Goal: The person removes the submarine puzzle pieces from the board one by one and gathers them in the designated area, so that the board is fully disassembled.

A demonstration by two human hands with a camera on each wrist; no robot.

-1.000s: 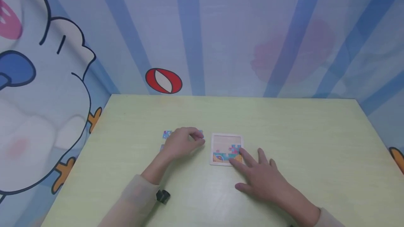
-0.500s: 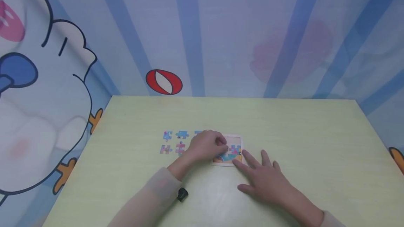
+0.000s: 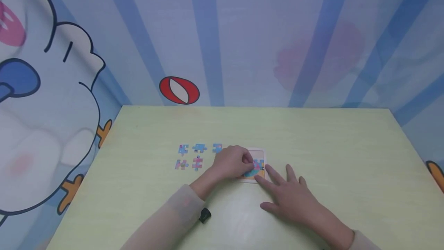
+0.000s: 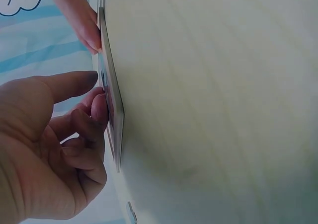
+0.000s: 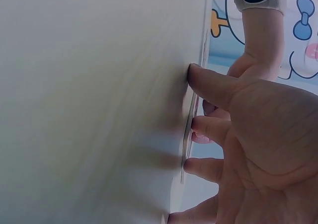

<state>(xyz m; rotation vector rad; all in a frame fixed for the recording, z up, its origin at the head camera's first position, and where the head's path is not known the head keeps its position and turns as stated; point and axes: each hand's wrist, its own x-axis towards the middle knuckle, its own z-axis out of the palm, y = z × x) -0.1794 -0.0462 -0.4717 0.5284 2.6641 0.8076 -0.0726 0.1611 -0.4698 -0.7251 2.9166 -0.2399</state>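
Observation:
A small square jigsaw tray (image 3: 257, 149) with a pale rim lies on the table, with joined puzzle pieces (image 3: 258, 163) in its lower and right parts. My left hand (image 3: 230, 163) covers the tray's left side. Its thumb and fingertips come together low over the tray and pinch a puzzle piece that the fingers mostly hide. In the left wrist view these fingertips are right at the tray's surface (image 4: 115, 102). My right hand (image 3: 291, 196) lies spread at the lower right, its index and middle fingertips on the tray's right edge and corner.
Left of the tray, several loose puzzle pieces (image 3: 199, 148) lie in two rows, blue ones at the back and pinkish ones (image 3: 197, 163) nearer. A black wrist camera (image 3: 205, 215) hangs at the left sleeve. A printed curtain (image 3: 243, 49) stands behind the table (image 3: 329, 134).
My left hand has moved right from beside the loose pieces to over the tray, uncovering those pieces. In the last half second it shifted slightly further right. The right hand has stayed almost still.

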